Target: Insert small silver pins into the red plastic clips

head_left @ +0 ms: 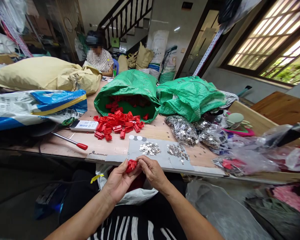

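Between the thumb and fingers of my left hand (120,180) is a small red plastic part (131,165), held just above the table's front edge. My right hand (151,170) is pinched close against the part's right side; whatever its fingertips hold is too small to make out. Just beyond my hands lie two piles of small metal pieces, a shiny left pile (150,148) and a duller right pile (177,152), on a grey sheet (163,160). Farther back, a heap of red plastic parts (117,123) spills from a green woven sack (130,83).
A second green sack (190,96) and clear bags of metal pieces (182,129) stand on the right. A lever with a red grip (82,146) and a white box (84,125) are on the left. An open white bag (137,196) lies on my lap. Another person (100,60) sits across.
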A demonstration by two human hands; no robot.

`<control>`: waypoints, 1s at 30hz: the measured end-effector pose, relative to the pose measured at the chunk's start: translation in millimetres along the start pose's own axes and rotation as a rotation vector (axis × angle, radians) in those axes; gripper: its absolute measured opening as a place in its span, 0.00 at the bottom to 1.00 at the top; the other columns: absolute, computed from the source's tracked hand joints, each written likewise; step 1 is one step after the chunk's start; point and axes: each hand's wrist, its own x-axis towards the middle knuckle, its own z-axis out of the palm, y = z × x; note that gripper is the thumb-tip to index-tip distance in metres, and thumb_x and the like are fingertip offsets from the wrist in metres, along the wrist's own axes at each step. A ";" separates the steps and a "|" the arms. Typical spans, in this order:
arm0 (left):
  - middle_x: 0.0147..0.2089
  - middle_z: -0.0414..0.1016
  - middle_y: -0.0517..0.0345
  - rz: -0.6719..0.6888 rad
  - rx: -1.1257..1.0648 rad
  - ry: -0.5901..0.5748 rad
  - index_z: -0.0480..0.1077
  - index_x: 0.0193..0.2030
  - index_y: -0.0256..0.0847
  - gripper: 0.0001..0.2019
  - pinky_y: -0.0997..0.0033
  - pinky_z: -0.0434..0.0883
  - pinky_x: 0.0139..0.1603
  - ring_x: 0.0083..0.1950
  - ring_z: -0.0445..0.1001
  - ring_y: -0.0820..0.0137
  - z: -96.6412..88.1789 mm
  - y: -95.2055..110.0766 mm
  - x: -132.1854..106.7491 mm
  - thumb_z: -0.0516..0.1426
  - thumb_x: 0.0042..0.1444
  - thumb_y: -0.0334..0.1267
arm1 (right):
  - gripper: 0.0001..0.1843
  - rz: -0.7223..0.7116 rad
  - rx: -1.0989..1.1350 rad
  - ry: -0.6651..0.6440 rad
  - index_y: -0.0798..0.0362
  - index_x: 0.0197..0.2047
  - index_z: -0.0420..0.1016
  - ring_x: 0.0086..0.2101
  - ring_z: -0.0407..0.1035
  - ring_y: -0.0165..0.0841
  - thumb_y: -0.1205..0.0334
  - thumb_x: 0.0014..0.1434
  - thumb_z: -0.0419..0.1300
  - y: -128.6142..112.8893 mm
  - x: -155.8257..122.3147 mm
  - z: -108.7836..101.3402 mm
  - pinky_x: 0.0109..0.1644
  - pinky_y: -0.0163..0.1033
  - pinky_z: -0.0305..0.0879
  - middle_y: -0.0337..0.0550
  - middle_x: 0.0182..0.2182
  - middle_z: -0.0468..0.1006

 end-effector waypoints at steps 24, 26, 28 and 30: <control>0.28 0.76 0.59 0.107 0.430 0.040 0.68 0.25 0.37 0.10 0.74 0.69 0.39 0.32 0.74 0.73 -42.6 -0.9 13.1 0.65 0.48 0.37 | 0.24 0.006 -0.301 -0.207 0.46 0.51 0.67 0.26 0.64 0.28 0.55 0.52 0.65 16.3 19.1 1.6 0.31 0.31 0.54 0.31 0.25 0.71; 0.24 0.74 0.61 0.180 0.645 0.046 0.70 0.26 0.38 0.10 0.76 0.66 0.32 0.27 0.70 0.75 -54.6 2.8 17.8 0.67 0.43 0.38 | 0.20 0.003 -0.337 -0.182 0.46 0.52 0.67 0.26 0.65 0.28 0.54 0.57 0.61 15.3 34.9 -0.7 0.32 0.32 0.54 0.32 0.24 0.72; 0.27 0.76 0.59 0.278 0.827 0.044 0.73 0.29 0.38 0.10 0.74 0.66 0.34 0.30 0.71 0.71 -64.6 5.7 21.8 0.68 0.40 0.37 | 0.13 -0.003 -0.379 -0.114 0.47 0.50 0.69 0.29 0.67 0.30 0.56 0.63 0.54 15.2 55.4 -1.0 0.34 0.33 0.56 0.36 0.27 0.74; 0.31 0.77 0.56 0.345 0.930 0.044 0.75 0.30 0.38 0.10 0.71 0.66 0.39 0.35 0.73 0.67 -70.6 8.1 24.3 0.68 0.39 0.37 | 0.11 -0.019 -0.429 -0.044 0.48 0.48 0.71 0.35 0.69 0.31 0.59 0.64 0.51 16.7 78.3 2.0 0.39 0.34 0.58 0.40 0.34 0.76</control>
